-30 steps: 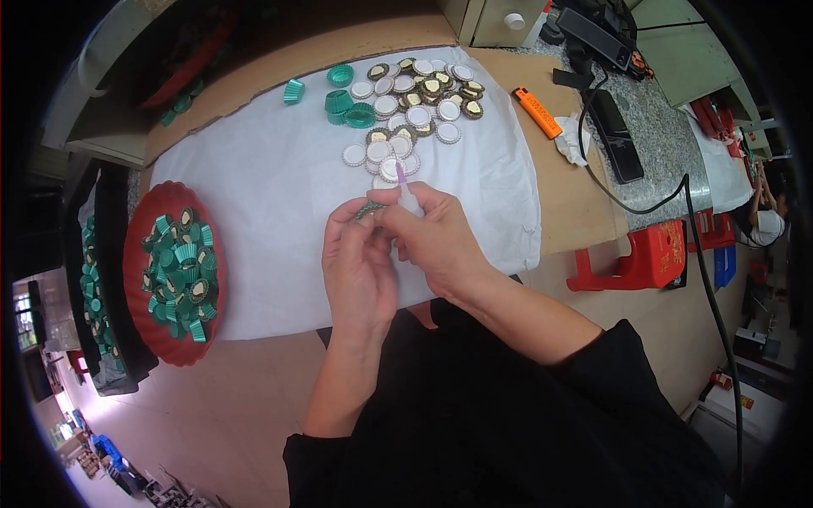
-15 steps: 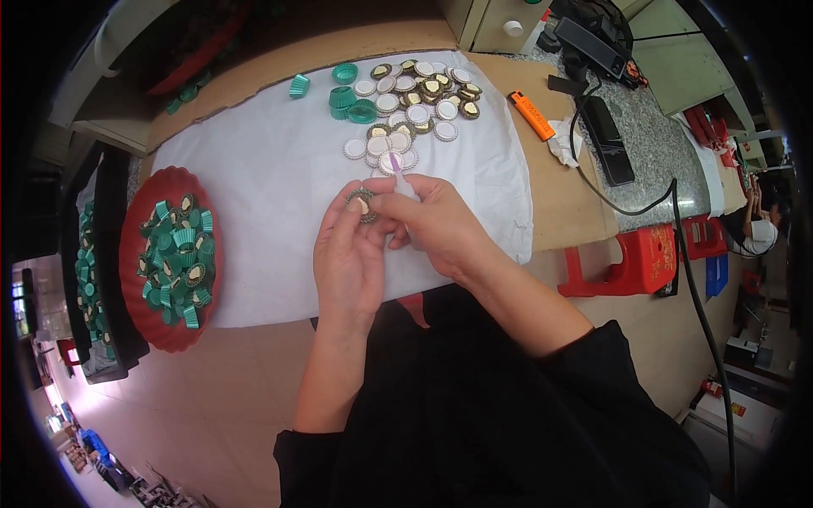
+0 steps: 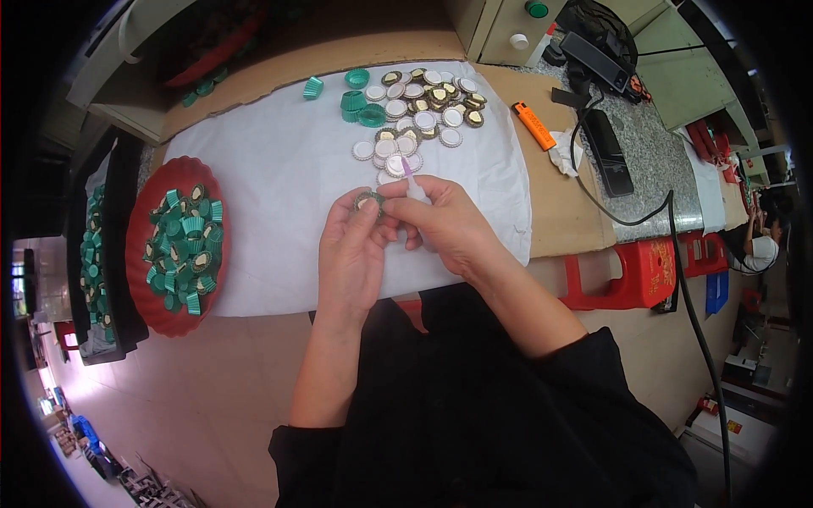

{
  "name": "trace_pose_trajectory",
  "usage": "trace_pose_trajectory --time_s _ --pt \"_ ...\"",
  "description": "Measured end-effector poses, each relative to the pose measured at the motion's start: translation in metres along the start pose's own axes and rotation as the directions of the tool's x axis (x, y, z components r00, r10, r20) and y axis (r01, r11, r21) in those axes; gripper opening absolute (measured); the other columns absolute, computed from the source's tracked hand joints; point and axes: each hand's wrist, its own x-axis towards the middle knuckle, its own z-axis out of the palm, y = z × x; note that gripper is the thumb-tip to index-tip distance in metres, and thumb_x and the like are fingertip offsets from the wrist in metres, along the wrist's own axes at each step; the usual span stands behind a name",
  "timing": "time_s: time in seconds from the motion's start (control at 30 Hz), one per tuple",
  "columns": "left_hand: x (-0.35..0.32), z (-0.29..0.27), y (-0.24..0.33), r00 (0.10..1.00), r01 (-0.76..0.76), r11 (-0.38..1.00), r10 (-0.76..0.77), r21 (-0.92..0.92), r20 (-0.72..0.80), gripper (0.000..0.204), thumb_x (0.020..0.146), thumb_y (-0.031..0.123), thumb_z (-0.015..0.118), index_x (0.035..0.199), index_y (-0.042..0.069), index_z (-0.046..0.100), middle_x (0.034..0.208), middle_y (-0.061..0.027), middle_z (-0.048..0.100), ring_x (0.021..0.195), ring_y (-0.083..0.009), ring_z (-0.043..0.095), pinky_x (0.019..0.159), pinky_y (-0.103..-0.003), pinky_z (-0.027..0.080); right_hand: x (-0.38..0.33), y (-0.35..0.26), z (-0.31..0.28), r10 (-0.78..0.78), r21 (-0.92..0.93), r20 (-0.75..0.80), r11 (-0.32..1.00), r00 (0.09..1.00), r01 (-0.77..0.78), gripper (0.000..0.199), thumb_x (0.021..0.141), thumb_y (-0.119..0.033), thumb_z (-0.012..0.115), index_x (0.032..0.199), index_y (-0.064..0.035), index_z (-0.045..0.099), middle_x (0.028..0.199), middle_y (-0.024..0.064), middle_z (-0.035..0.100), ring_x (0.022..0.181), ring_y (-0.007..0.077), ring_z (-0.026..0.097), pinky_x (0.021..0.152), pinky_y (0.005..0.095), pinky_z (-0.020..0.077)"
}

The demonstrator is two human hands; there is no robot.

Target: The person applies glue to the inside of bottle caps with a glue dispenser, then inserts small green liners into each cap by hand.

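Observation:
My left hand (image 3: 349,254) is closed on a small round crimped cap (image 3: 367,199) with a dark rim and a pale centre, its thumb lying across the face. Close beside it, my right hand (image 3: 453,224) grips a small white squeeze bottle (image 3: 416,189) with a purple tip pointing away from me. The right fingertips meet the cap's edge; whether they pinch it too is hard to see. Just beyond my hands, white discs and dark-rimmed caps (image 3: 423,121) lie in a loose pile on the white cloth (image 3: 271,212). Left of that pile are several green pleated cups (image 3: 353,102).
At the left stands a red scalloped dish (image 3: 140,292) heaped with green caps, beside a black crate (image 3: 127,339) of more. On the right lie an orange cutter (image 3: 533,127), crumpled tissue (image 3: 565,157), a black phone-like device (image 3: 608,152) and a cable (image 3: 635,222). Red stools (image 3: 631,271) stand beyond.
The whole view has shifted slightly to the right. Both hands keep nearly the same hold on the cap and the bottle, with only slight finger movement.

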Motion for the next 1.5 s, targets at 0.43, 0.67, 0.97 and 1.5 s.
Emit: trace_pose_trajectory --time_s 0.43,0.67,0.97,1.5 --pt "-0.007 0.003 -0.005 0.991 -0.127 0.953 0.136 0.276 -0.015 0.025 0.079 0.003 0.054 0.103 -0.001 0.047 0.085 -0.0053 0.054 0.068 -0.0095 0.049 0.064 -0.021 0.041 -0.004 0.001 0.001 -0.033 -0.025 0.015 0.999 0.999 0.033 0.023 0.076 -0.016 0.058 0.092 0.0001 0.055 0.066 0.0023 0.055 0.052 0.0053 0.048 0.044 0.0177 0.0388" --pt "-0.009 0.005 0.003 0.989 -0.138 0.903 0.150 0.406 0.004 0.029 0.075 0.000 0.058 0.102 -0.001 0.047 0.089 -0.0076 0.057 0.068 -0.0086 0.051 0.057 -0.019 0.042 -0.006 -0.003 -0.003 0.021 -0.036 0.040 0.999 0.999 -0.020 0.022 0.077 -0.016 0.059 0.093 -0.0006 0.056 0.068 0.0019 0.055 0.054 0.0047 0.049 0.045 0.0174 0.0391" --pt "-0.016 0.006 0.001 0.988 -0.151 0.877 0.117 0.455 0.103 0.044 0.076 -0.004 0.056 0.116 -0.004 0.039 0.111 -0.0149 0.051 0.085 -0.0127 0.054 0.063 -0.021 0.044 -0.003 0.001 -0.004 -0.002 -0.020 0.037 1.000 0.999 0.003 0.019 0.076 -0.016 0.061 0.087 -0.0012 0.058 0.071 0.0022 0.058 0.052 0.0050 0.049 0.044 0.0177 0.0368" --pt "-0.011 -0.008 0.012 0.985 -0.092 0.901 0.019 0.425 0.173 0.027 0.085 0.008 0.046 0.110 -0.002 0.047 0.100 -0.0106 0.055 0.089 -0.0157 0.054 0.074 -0.029 0.048 -0.004 -0.001 -0.005 -0.036 -0.162 0.023 0.986 0.999 0.039 0.018 0.075 -0.014 0.063 0.085 0.0004 0.059 0.061 0.0007 0.055 0.049 0.0038 0.046 0.043 0.0160 0.0353"
